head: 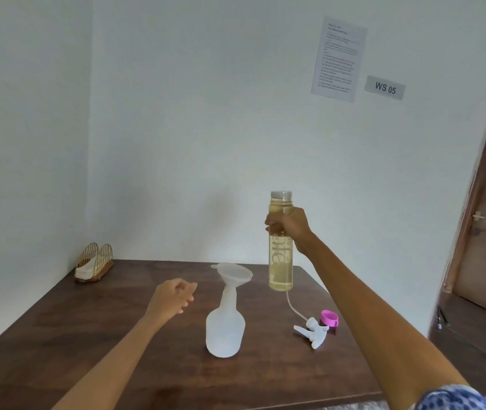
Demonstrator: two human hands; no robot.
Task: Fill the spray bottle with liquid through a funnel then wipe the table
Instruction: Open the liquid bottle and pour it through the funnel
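A white translucent spray bottle [225,327] stands on the dark wooden table [88,335] with a white funnel [233,273] seated in its neck. My right hand [290,224] holds a tall clear bottle of yellowish liquid [280,261] upright in the air, to the right of the funnel and above the table; its mouth looks uncapped. My left hand [173,297] hovers left of the funnel, fingers loosely apart, holding nothing. The white trigger sprayer head [311,331] with its dip tube lies on the table at the right, beside a pink cap [329,318].
A gold wire holder with white napkins [94,264] stands at the table's far left corner against the wall. A printed sheet and a "WS 05" label [385,87] hang on the wall. A brown door [484,232] is at the right.
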